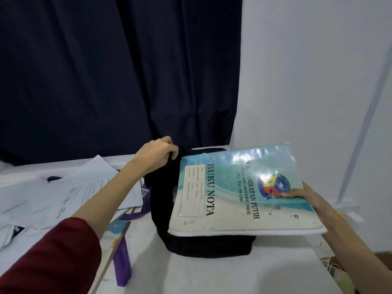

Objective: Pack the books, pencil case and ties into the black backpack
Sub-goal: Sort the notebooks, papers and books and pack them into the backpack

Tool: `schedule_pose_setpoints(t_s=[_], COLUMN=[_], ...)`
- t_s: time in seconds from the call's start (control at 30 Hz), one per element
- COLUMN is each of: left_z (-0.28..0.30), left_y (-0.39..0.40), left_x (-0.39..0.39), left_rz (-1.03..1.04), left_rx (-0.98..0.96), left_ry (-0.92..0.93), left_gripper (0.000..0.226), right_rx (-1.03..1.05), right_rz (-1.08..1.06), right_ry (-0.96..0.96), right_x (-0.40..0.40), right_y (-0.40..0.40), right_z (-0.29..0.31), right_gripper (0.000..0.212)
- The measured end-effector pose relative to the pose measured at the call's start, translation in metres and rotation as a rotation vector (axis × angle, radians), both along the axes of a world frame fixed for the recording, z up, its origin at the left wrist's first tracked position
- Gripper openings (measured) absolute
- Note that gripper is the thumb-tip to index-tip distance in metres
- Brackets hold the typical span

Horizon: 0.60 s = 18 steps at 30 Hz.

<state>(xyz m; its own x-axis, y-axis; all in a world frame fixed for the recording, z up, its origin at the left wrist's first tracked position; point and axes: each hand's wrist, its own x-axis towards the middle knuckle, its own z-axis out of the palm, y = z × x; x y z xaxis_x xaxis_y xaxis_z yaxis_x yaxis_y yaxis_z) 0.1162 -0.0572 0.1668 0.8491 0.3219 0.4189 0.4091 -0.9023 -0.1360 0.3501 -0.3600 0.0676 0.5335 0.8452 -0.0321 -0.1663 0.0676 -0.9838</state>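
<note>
The black backpack (161,204) stands on the white table, its top toward the curtain. My left hand (158,152) grips the top edge of the backpack at the back. My right hand (307,195) holds a light blue notebook (237,192) marked "BUKU NOTA" by its right edge, flat above the backpack and covering most of it. A purple tie (122,259) lies on the table left of the bag, and a second purple strip (135,214) runs beside the bag. Another book (117,230) with a blue cover lies partly under my left forearm. No pencil case shows.
Loose printed papers (84,187) are spread over the left side of the table (233,272). A dark blue curtain (106,71) hangs behind, with a white wall (307,71) to the right. The table's right edge drops off near my right forearm.
</note>
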Motion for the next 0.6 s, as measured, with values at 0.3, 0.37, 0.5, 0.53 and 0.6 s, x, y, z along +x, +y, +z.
schedule_pose_setpoints(t_s=[0.3,0.37,0.5,0.53,0.6], left_z=[0.02,0.024,0.028,0.029,0.031], left_y=[0.039,0.042,0.024,0.018,0.008], left_x=[-0.004,-0.009,-0.01,-0.008,-0.004], left_rz=[0.133,0.118,0.029,0.003,-0.051], left_rx=[-0.463,-0.551,-0.562,-0.546,-0.499], left_ry=[-0.253,-0.311,-0.302,-0.29,-0.282], left_gripper=[0.044,0.043,0.044,0.046,0.048], right_rx=[0.027,0.015,-0.003,0.016,0.05], right_rz=[0.042,0.037,-0.011,-0.036,-0.074], right_ry=[0.019,0.026,0.012,0.041,0.1], right_x=[-0.006,-0.007,-0.008,-0.01,-0.015], right_y=[-0.012,-0.013,-0.003,0.002,0.014], right_z=[0.005,0.002,-0.005,-0.007,-0.013], right_gripper=[0.108,0.108,0.085,0.079,0.09])
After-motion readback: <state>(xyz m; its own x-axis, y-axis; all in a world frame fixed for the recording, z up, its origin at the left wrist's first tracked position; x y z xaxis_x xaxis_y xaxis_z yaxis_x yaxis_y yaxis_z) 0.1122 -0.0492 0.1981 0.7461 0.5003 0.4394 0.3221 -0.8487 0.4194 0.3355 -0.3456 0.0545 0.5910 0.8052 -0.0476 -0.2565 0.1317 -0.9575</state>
